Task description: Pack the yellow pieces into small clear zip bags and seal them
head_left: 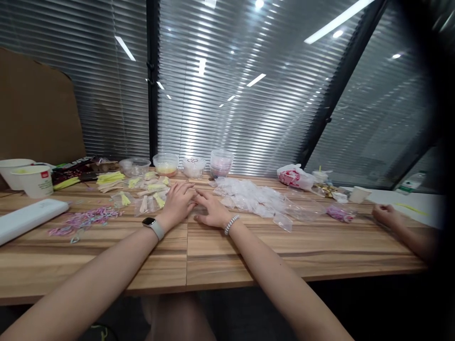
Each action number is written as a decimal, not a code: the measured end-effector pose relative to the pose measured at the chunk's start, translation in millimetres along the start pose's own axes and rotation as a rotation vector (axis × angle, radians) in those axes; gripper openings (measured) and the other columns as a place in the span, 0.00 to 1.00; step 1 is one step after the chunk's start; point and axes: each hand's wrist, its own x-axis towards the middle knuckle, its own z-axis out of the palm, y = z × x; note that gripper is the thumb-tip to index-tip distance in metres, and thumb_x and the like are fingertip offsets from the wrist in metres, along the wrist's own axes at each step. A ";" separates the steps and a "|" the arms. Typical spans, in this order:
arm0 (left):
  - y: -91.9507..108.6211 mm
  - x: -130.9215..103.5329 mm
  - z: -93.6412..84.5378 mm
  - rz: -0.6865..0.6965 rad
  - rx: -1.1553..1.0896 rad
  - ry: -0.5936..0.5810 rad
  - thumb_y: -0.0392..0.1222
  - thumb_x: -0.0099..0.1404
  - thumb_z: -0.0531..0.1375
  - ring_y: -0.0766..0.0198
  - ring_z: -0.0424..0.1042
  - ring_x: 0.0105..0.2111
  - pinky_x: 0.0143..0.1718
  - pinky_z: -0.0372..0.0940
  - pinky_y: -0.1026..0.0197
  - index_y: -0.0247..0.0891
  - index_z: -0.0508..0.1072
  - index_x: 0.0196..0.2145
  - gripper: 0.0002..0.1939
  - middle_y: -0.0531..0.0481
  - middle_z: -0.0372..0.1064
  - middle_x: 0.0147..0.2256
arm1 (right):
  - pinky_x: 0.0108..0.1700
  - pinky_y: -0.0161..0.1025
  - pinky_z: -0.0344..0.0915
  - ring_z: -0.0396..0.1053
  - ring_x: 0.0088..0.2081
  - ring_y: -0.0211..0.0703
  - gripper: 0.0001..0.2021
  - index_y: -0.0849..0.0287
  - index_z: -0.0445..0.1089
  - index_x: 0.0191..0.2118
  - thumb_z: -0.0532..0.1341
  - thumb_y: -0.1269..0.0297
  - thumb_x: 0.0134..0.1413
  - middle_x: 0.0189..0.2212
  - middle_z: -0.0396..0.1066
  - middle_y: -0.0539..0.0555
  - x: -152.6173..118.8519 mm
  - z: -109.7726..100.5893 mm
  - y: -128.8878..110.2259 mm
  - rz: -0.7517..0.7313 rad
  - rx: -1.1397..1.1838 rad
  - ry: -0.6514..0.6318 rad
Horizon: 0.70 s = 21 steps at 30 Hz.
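My left hand (177, 204), with a watch on its wrist, rests on the wooden table (220, 260), palm down and fingers spread, nothing in it. Beside it my right hand (212, 211), with a beaded bracelet, lies with its fingers apart and holds nothing; the fingertips of both hands meet or nearly meet. Left of my hands are small clear bags with yellow and beige pieces (159, 201) and a pile of pink and purple bands (88, 218). A heap of clear plastic bags (254, 196) lies just right of my right hand.
Clear tubs (166, 166) stand along the back. White cups (37, 182) and a long white case (30, 218) are at the left. At the right are a red-and-white plastic bag (295, 177), a bundle of purple bands (340, 213) and another person's hand (387, 215).
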 end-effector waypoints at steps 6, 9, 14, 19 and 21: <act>-1.5 -0.5 0.2 -0.004 0.010 -0.006 0.39 0.65 0.60 0.49 0.61 0.61 0.64 0.50 0.39 0.43 0.76 0.41 0.07 0.45 0.67 0.57 | 0.65 0.53 0.55 0.53 0.66 0.55 0.32 0.55 0.65 0.61 0.67 0.61 0.49 0.66 0.51 0.61 0.2 -1.7 -5.3 0.005 0.007 -0.006; 0.3 0.4 -2.0 -0.012 -0.009 0.004 0.40 0.65 0.61 0.49 0.61 0.61 0.65 0.50 0.40 0.44 0.75 0.48 0.14 0.43 0.67 0.57 | 0.64 0.52 0.57 0.55 0.64 0.54 0.32 0.54 0.66 0.61 0.67 0.62 0.49 0.65 0.52 0.60 0.8 -5.0 -6.5 -0.008 0.015 0.012; -1.4 1.1 -1.6 -0.023 -0.013 0.002 0.39 0.65 0.60 0.49 0.61 0.61 0.64 0.51 0.40 0.43 0.75 0.46 0.11 0.43 0.67 0.57 | 0.64 0.53 0.56 0.56 0.64 0.55 0.31 0.53 0.66 0.61 0.67 0.62 0.49 0.66 0.52 0.60 -0.6 -7.7 -4.8 0.021 0.008 0.027; -3.6 -0.8 1.0 -0.037 0.000 0.002 0.38 0.65 0.60 0.50 0.60 0.62 0.64 0.49 0.39 0.42 0.76 0.41 0.07 0.45 0.67 0.57 | 0.64 0.53 0.56 0.56 0.64 0.56 0.31 0.53 0.66 0.61 0.67 0.61 0.50 0.65 0.52 0.61 -1.6 -6.4 -6.4 0.025 -0.002 0.014; -3.7 -1.1 1.5 -0.048 -0.007 0.012 0.39 0.64 0.62 0.51 0.61 0.61 0.64 0.49 0.40 0.44 0.74 0.47 0.13 0.46 0.67 0.56 | 0.64 0.52 0.57 0.57 0.63 0.55 0.29 0.54 0.67 0.60 0.67 0.62 0.50 0.65 0.53 0.60 -1.8 -5.0 -6.4 0.010 0.005 0.030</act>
